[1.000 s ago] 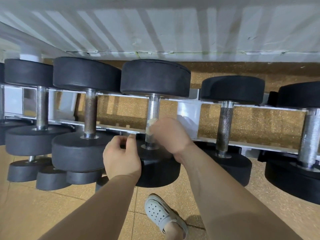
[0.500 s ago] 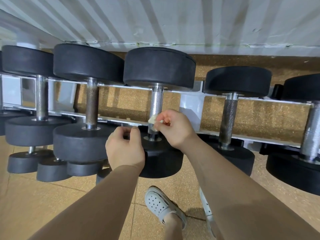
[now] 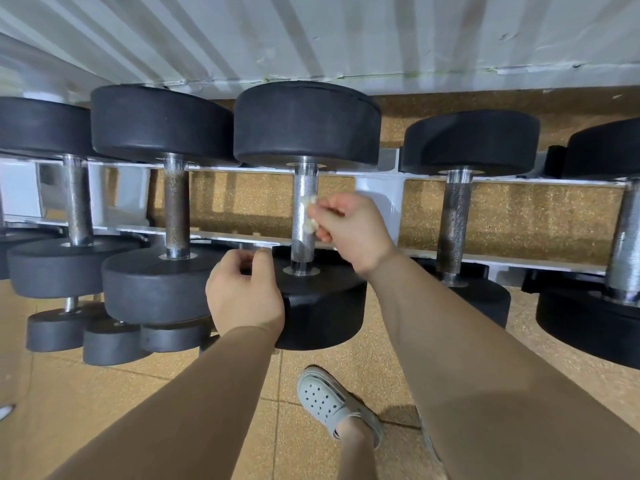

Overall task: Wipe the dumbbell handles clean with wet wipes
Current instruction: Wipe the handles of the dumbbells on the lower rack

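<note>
Middle dumbbell lies across the white rack, one black head toward the ribbed wall, the other toward us. We note the right hand pinching a wet wipe (off-white, bunched small) between thumb and fingertips. It presses the wipe against the right side of the knurled steel handle, about halfway along. The left hand sits at the near head's left rim, fingers curled over the edge. On the same rack we see a dumbbell to its left just beside it and a dumbbell to its right with a darker handle. Smaller dumbbells sit lower left. On the tan tiled floor we see a grey perforated clog.
</note>
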Demonstrator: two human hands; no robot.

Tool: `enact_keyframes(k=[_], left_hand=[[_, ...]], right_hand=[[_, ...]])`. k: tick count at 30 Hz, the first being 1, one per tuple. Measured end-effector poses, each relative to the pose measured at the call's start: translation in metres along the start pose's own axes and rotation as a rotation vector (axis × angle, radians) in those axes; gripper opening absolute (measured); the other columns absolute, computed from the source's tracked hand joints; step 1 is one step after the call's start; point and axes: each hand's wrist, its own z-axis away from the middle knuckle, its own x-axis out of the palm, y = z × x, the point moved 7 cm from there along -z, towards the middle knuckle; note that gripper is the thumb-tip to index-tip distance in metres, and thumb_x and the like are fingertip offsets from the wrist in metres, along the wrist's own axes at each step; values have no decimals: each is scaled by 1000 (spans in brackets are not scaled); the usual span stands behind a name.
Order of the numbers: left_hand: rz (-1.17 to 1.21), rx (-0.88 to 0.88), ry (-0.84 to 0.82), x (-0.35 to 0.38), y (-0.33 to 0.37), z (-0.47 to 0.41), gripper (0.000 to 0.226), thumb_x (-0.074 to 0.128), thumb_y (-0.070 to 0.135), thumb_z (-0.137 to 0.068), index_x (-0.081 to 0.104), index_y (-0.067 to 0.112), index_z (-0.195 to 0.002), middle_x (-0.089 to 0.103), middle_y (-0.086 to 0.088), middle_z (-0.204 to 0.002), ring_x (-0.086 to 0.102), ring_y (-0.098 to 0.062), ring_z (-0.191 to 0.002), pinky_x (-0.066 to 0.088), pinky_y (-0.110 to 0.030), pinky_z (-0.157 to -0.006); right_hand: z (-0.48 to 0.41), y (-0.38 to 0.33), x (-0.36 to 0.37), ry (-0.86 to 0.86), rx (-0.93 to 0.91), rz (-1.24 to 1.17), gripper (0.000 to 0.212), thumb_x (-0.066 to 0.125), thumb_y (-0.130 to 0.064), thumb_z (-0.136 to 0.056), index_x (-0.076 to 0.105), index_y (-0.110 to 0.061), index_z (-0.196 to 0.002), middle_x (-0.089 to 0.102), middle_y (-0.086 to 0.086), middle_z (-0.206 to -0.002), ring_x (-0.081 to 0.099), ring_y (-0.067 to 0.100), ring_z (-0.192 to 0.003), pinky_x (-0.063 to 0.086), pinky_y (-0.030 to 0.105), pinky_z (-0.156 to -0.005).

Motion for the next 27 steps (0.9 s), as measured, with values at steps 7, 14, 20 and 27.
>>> enact_keyframes(k=[7,14,20,27], left_hand=[[4,-4,-14,1,4,2,30,48,45,-80,55,18,-68,54,1,-68,48,-15,-66,36,-35,-66],[-11,11,-16,0,4,1,28,47,43,-82,56,19,-69,58,-1,-72,50,-16,-70,38,-35,-69],[-25,11,-11,0,2,0,29,46,44,-80,57,19,-70,59,-1,-73,51,-17,-72,39,-35,-71],[-2,1,-17,0,5,2,27,47,42,-79,57,20,-67,59,2,-68,52,-9,-67,38,-31,-66]], right_hand=[[6,6,1,-92,8,154,25,66,-29,-95,66,-15,-74,63,0,-64,57,8,-57,54,31,-63],[7,17,2,-181,126,114,8,63,-13,-97,65,-6,-92,66,5,-74,59,5,-56,50,19,-57],[-18,8,1,88,152,-98,12,52,-15,-102,63,-14,-99,62,2,-81,54,7,-60,49,24,-58],[-4,11,6,84,180,-118,8,50,-14,-103,58,-14,-102,61,0,-92,54,7,-65,51,22,-65]])
